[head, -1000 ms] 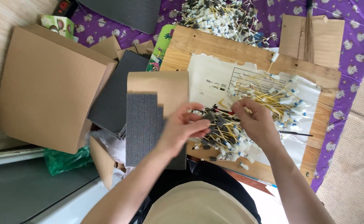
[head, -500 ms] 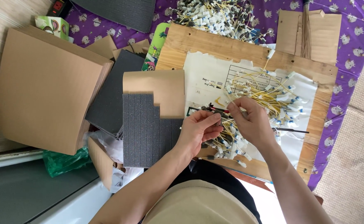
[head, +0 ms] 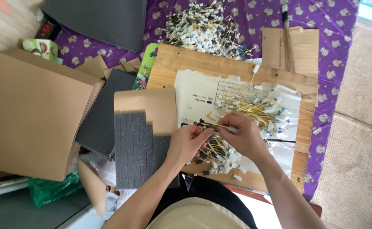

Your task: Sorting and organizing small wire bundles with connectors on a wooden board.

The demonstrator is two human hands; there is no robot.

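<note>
Over the wooden surface [head: 181, 63], my left hand [head: 186, 144] and right hand [head: 243, 135] pinch closed on one thin wire lead [head: 213, 125]. It looks light, bendy and fragile, best held by its ends.

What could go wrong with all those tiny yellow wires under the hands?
The left hand and right hand pinch a thin yellow wire piece over a loose heap of yellow wires with white tags, so neighbours could snag and lift along. That heap lies near the front edge of the wooden board; pieces might slide off. The grey foam strips on brown cardboard sit beside the left forearm and might get nudged.
</note>
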